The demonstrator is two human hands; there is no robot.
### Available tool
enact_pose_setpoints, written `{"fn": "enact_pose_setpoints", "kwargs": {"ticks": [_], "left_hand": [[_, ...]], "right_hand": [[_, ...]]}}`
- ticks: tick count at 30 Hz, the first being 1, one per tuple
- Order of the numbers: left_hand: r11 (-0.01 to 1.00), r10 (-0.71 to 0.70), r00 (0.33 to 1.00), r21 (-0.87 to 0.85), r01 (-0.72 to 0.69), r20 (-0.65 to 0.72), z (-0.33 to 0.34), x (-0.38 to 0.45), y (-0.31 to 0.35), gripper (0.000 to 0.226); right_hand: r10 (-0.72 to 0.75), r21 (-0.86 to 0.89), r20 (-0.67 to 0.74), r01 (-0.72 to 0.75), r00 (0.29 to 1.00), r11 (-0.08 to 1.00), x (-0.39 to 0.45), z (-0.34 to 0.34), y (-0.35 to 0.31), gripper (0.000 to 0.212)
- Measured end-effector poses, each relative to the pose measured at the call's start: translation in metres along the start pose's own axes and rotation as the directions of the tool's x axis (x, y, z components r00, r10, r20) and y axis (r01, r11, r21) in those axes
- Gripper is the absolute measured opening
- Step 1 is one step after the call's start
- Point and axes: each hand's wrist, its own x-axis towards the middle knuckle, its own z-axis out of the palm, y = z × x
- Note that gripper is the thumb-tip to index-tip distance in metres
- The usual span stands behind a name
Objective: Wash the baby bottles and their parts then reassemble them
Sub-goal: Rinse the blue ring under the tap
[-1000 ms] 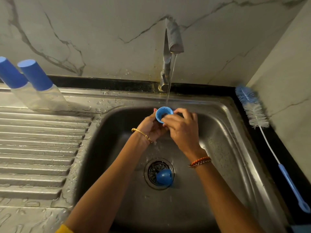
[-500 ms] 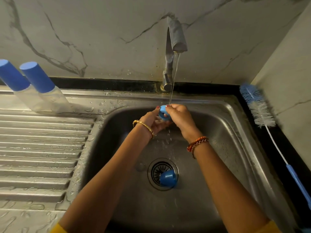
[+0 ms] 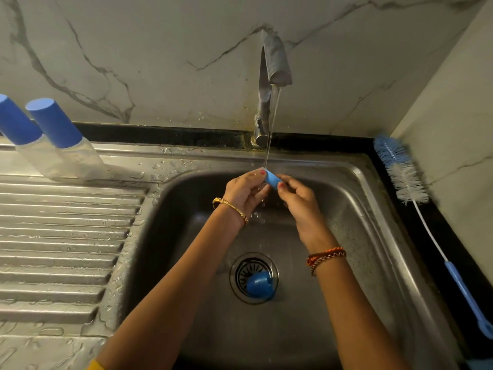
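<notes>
Both hands (image 3: 246, 192) (image 3: 298, 198) pinch blue cap (image 3: 274, 180) under tap stream (image 3: 270, 134); second cap (image 3: 258, 284) awaits on drain; two capped bottles (image 3: 66, 145) done.

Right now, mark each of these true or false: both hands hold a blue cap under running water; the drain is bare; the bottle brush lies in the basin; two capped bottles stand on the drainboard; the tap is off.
1. Both hands, left and right, hold a blue cap under the water stream. True.
2. The drain is bare. False: a second blue cap sits on it.
3. The bottle brush lies in the basin. False: it lies on the dark counter right of the sink.
4. Two blue-capped bottles stand on the drainboard. True.
5. The tap is off. False: water runs from it.
</notes>
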Motion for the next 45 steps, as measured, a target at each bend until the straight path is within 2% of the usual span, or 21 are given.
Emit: {"fn": "enact_pose_setpoints", "kwargs": {"ticks": [5, 8, 11, 13, 15, 17, 20, 23, 26, 29, 33, 35, 36, 37, 38, 39, 40, 41, 42, 43, 45], "left_hand": [[0.931, 0.209, 0.978, 0.300, -0.207, 0.025, -0.010, -0.004, -0.011, 0.031], [0.876, 0.309, 0.951, 0.384, -0.292, 0.018, -0.017, -0.005, -0.010, 0.029], [0.830, 0.374, 0.927, 0.440, -0.343, 0.016, -0.021, -0.006, -0.004, 0.025], [0.782, 0.407, 0.913, 0.510, -0.359, 0.019, -0.023, -0.006, -0.001, 0.023], [0.735, 0.414, 0.910, 0.581, -0.349, 0.023, -0.023, -0.006, 0.003, 0.023], [0.699, 0.408, 0.912, 0.634, -0.332, 0.027, -0.025, -0.006, 0.006, 0.021], [0.630, 0.388, 0.920, 0.710, -0.314, 0.063, -0.026, -0.008, 0.007, 0.023], [0.596, 0.309, 0.949, 0.763, -0.251, 0.071, -0.023, -0.010, 0.004, 0.028], [0.626, 0.254, 0.965, 0.749, -0.215, 0.065, -0.021, -0.009, 0.005, 0.031], [0.689, 0.225, 0.973, 0.699, -0.193, 0.047, -0.012, -0.013, 0.011, 0.025], [0.841, 0.203, 0.973, 0.490, -0.230, 0.107, -0.005, -0.023, 0.021, 0.012], [0.960, 0.138, 0.983, 0.226, -0.162, 0.119, -0.011, -0.021, 0.017, 0.008], [0.972, 0.100, 0.991, 0.202, -0.116, 0.086, -0.014, -0.022, 0.009, 0.016], [0.898, 0.107, 0.993, 0.422, -0.122, 0.058, -0.021, -0.016, -0.004, 0.030], [0.703, 0.019, 0.999, 0.710, -0.044, 0.043, -0.029, -0.018, -0.021, 0.040], [0.385, 0.000, 1.000, 0.923, 0.011, -0.012, -0.040, -0.016, -0.039, 0.039], [0.216, -0.048, 0.994, 0.970, 0.111, -0.103, -0.049, -0.020, -0.051, 0.033], [0.061, -0.107, 0.987, 0.990, 0.130, -0.123, -0.059, -0.020, -0.059, 0.029], [0.101, -0.130, 0.986, 0.988, 0.117, -0.103, -0.061, -0.021, -0.063, 0.029], [0.192, -0.105, 0.993, 0.978, 0.078, -0.059, -0.061, -0.021, -0.059, 0.031], [0.649, -0.039, 0.997, 0.757, 0.080, -0.073, -0.056, -0.022, -0.046, 0.031]], "right_hand": [[0.073, 0.051, 0.068, -0.077, 0.995, 0.996, -0.006, 0.007, 0.003, 0.039], [0.093, 0.228, 0.081, -0.109, 0.992, 0.968, -0.003, 0.015, 0.000, 0.037], [0.218, 0.549, 0.132, -0.254, 0.967, 0.796, 0.003, 0.018, -0.009, 0.017], [0.273, 0.598, 0.179, -0.325, 0.945, 0.732, 0.006, 0.018, -0.016, 0.012], [0.311, 0.580, 0.193, -0.364, 0.931, 0.729, 0.009, 0.018, -0.026, 0.013], [0.312, 0.488, 0.170, -0.355, 0.935, 0.798, 0.012, 0.018, -0.035, 0.008], [0.229, 0.197, 0.114, -0.248, 0.967, 0.949, 0.013, 0.017, -0.042, 0.010], [0.156, -0.044, 0.082, -0.153, 0.984, 0.987, 0.012, 0.012, -0.041, 0.022], [0.089, -0.073, 0.098, -0.082, 0.991, 0.994, 0.010, 0.005, -0.045, 0.028], [0.018, 0.032, 0.126, -0.022, 0.992, 0.999, 0.006, -0.002, -0.061, 0.030], [-0.076, 0.381, 0.160, 0.010, 0.984, 0.925, -0.001, -0.018, -0.075, 0.018], [-0.021, 0.626, 0.179, -0.097, 0.984, 0.774, -0.004, -0.022, -0.062, 0.015], [0.043, 0.642, 0.192, -0.159, 0.980, 0.750, -0.007, -0.021, -0.047, 0.013], [0.154, 0.512, 0.179, -0.226, 0.972, 0.829, -0.007, -0.017, -0.028, 0.009], [0.252, 0.207, 0.120, -0.273, 0.960, 0.940, -0.011, -0.015, -0.009, 0.004], [0.272, -0.179, 0.060, -0.258, 0.960, 0.949, -0.015, -0.015, 0.008, 0.002], [0.238, -0.453, 0.017, -0.205, 0.971, 0.868, -0.017, -0.014, 0.023, 0.006], [0.183, -0.556, 0.026, -0.138, 0.983, 0.820, -0.021, -0.013, 0.029, 0.010], [0.164, -0.492, 0.023, -0.131, 0.986, 0.861, -0.025, -0.015, 0.027, 0.016], [0.147, -0.326, 0.033, -0.128, 0.989, 0.936, -0.028, -0.017, 0.020, 0.021], [0.072, 0.033, 0.099, -0.076, 0.992, 0.997, -0.034, -0.026, -0.005, 0.022]]}}
